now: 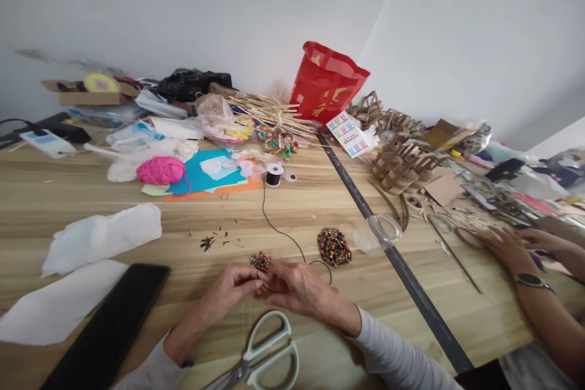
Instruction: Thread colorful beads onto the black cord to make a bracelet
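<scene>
The left hand was nearly closed, thumb and forefinger pinching the black cord, and the right hand, fingers curled in, had hold of it just beside those fingertips. The cord trailed over the wooden tabletop from the thread spool farther back, with a loop to the right of the right hand. A small cluster of multicoloured beads lay just beyond the fingertips, a larger bead heap to its right, and green-handled scissors rested nearer the body.
</scene>
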`<action>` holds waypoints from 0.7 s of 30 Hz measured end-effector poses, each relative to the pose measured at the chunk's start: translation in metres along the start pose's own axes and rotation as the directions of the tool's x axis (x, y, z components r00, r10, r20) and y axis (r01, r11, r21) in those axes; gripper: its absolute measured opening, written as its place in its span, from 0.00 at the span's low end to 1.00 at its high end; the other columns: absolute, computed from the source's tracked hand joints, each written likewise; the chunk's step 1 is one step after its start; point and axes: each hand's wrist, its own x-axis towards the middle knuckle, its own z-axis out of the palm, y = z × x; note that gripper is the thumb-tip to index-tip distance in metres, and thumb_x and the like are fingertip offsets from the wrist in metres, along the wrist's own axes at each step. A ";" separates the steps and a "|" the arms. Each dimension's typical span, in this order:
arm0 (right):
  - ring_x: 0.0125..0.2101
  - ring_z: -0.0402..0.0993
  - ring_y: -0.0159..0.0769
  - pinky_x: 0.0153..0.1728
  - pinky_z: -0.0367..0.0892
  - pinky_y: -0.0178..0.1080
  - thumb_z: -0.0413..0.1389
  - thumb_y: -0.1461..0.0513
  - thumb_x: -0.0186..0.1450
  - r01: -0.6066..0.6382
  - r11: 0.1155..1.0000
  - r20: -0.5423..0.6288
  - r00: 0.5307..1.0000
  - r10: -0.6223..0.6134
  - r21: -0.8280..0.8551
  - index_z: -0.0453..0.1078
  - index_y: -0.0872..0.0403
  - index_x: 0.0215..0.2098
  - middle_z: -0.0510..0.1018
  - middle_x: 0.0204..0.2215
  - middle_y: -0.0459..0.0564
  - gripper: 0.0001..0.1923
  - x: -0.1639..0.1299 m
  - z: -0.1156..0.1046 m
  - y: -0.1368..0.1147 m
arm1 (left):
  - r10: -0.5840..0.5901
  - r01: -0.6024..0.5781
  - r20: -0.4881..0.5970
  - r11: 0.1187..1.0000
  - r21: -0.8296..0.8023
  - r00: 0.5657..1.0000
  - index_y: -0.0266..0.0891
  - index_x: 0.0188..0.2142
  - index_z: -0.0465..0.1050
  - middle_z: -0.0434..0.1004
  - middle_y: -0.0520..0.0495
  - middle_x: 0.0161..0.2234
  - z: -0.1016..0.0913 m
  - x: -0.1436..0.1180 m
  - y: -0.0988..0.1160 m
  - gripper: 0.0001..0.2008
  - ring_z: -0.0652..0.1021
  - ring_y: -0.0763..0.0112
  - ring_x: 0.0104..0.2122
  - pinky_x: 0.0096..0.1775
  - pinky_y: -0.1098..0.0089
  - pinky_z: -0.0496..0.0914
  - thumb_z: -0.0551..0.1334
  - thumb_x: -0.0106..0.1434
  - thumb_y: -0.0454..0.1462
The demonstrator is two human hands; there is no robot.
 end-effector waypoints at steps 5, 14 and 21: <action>0.23 0.64 0.26 0.26 0.57 0.28 0.54 0.63 0.64 -0.039 0.977 -0.043 0.998 0.049 0.210 0.69 0.55 0.32 0.72 0.24 0.43 0.04 -0.005 0.007 0.004 | -0.036 0.036 -0.006 0.998 -0.048 0.999 0.36 0.33 0.79 0.81 0.46 0.30 0.000 0.001 0.007 0.12 0.77 0.65 0.32 0.37 0.68 0.69 0.63 0.53 0.42; 0.23 0.62 0.26 0.24 0.57 0.28 0.56 0.65 0.59 -0.172 0.883 -0.021 0.979 0.201 0.437 0.71 0.58 0.29 0.69 0.21 0.42 0.03 -0.018 0.001 0.012 | -0.056 0.051 -0.076 0.996 -0.067 0.995 0.36 0.25 0.74 0.75 0.51 0.21 0.001 -0.001 0.013 0.09 0.70 0.71 0.24 0.30 0.71 0.64 0.65 0.50 0.41; 0.22 0.61 0.25 0.23 0.57 0.28 0.58 0.61 0.59 -0.237 0.758 0.133 0.971 0.196 0.608 0.70 0.59 0.29 0.68 0.21 0.42 0.07 -0.026 -0.011 0.021 | -0.039 0.038 -0.039 0.999 -0.034 0.998 0.35 0.24 0.70 0.70 0.53 0.20 -0.002 0.001 0.005 0.11 0.68 0.74 0.22 0.28 0.73 0.61 0.64 0.51 0.42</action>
